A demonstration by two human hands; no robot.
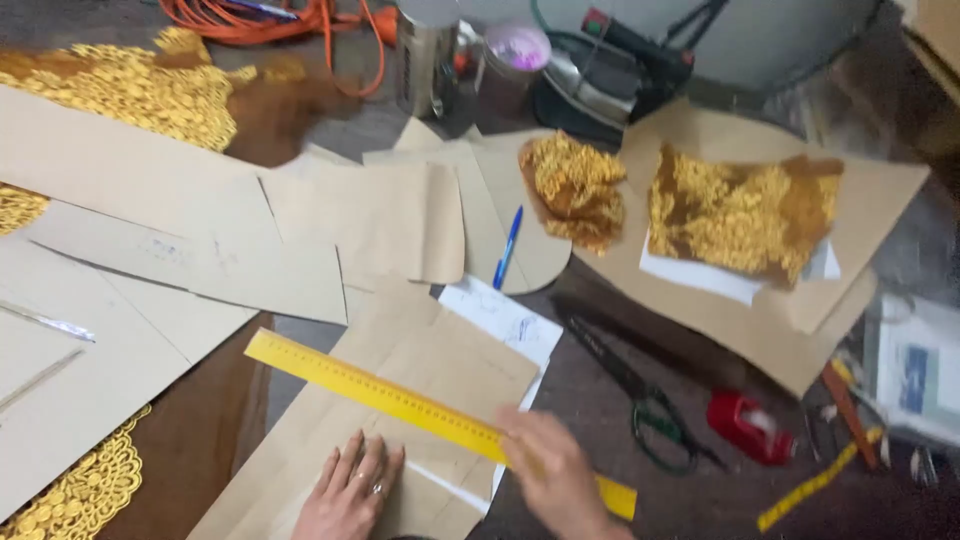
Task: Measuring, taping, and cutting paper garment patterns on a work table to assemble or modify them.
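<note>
**Pressing a yellow ruler onto brown paper on a crowded bench**

Covering most of the dark bench (pixel 600 400) are overlapping sheets of tan pattern card (pixel 130 180), spread from the far left towards the middle. At the near edge the left hand (pixel 348 492) lies flat, fingers spread wide, on a sheet of brown paper (pixel 420 360). The right hand (pixel 555 475) rests just beside it, fingers closed down over a long yellow ruler (pixel 400 400), which lies slanted across the paper from the left towards the near right. White paper (pixel 505 320) peeks from under the brown sheet.

Black-bladed scissors (pixel 640 390) with green-lined handles lie right of the paper, near a small red tool (pixel 748 425) and a yellow measuring tape (pixel 815 485). A blue pen (pixel 508 247) sits on the card in the middle. Gold lace on brown fabric (pixel 740 215) lies far right, a smaller crumpled piece (pixel 575 188) beside it, and more lace (pixel 130 90) at the far left. Along the far edge are an orange cable (pixel 290 20), a metal can (pixel 425 55) and an iron (pixel 610 80).
</note>
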